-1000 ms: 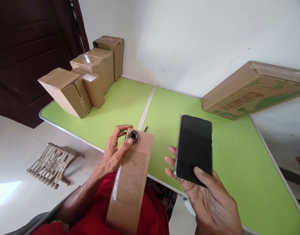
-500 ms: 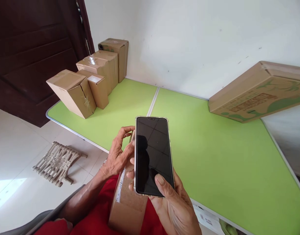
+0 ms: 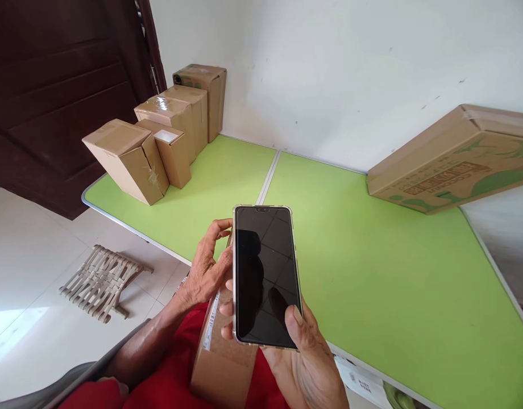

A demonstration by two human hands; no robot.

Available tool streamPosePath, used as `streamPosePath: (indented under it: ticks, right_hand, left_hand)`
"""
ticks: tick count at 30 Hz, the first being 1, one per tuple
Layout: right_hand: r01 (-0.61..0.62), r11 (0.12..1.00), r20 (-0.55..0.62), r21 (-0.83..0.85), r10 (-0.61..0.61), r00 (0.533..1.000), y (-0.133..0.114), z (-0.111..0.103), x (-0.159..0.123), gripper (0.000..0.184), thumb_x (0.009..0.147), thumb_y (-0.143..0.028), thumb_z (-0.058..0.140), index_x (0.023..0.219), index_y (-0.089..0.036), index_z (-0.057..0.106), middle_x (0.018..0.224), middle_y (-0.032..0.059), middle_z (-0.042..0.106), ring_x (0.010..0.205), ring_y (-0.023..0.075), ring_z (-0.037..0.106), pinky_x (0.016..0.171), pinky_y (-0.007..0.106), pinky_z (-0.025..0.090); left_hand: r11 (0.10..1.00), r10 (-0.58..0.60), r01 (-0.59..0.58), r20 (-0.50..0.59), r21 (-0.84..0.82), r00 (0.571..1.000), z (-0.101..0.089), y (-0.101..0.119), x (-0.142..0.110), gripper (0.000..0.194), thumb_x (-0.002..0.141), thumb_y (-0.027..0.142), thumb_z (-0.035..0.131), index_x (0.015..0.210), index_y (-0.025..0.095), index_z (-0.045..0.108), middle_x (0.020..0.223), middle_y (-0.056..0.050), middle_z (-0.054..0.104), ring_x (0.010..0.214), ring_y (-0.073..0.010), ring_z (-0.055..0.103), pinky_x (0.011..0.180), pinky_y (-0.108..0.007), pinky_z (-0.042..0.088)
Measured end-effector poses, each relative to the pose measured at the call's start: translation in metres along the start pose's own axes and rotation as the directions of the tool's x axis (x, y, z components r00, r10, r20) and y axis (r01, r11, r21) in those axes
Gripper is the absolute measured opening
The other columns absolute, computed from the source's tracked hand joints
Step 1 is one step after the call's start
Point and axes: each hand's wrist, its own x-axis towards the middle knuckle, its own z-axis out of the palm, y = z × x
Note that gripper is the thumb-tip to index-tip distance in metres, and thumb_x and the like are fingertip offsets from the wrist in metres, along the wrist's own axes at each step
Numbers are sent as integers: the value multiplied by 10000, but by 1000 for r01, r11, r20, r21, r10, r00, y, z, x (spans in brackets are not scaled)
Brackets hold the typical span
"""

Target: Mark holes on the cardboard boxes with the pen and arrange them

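the phone (image 3: 265,267) could slip because the right hand (image 3: 310,358) pinches only its lower part, while the left hand (image 3: 204,271) grips the carton (image 3: 221,369)

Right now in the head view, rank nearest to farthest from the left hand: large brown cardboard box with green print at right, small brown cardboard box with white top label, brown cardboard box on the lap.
1. Lap box: touching the left hand.
2. White-labelled box: left, on the green table.
3. Green-printed box: far right.
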Motion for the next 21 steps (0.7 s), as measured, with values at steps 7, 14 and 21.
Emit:
streamPosePath:
  ticks: [7,14,21]
  right_hand:
    - [-12,1000,33,6,12,999,1,-2,-1,615,904,-552,857,1430,-284,687,1169,135,836,1127,370,784,979,591,639]
    - [23,997,23,67,-25,999,2,-6,0,520,935,-490,841,1406,-308,717,1196,124,834,1111,370,792,992,610,631]
    - [13,999,69,35,-15,997,6,-23,2,634,897,-666,806,1435,-345,706,1317,128,800,1054,386,795,958,621,621]
  left_hand:
    - [999,-26,26,-12,40,1000,1,3,-2,579,1069,716,473,1391,258,621,1456,-96,660,1322,-335,602,1154,-486,424]
    - [999,-11,11,3,39,1000,2,2,0,547,1075,693,482,1391,267,612,1391,-88,687,1284,-325,621,1163,-483,425]
    - [999,-20,19,15,40,1000,3,3,1,559,1064,701,500,1392,262,606,1416,-94,672,1308,-328,607,1176,-477,413]
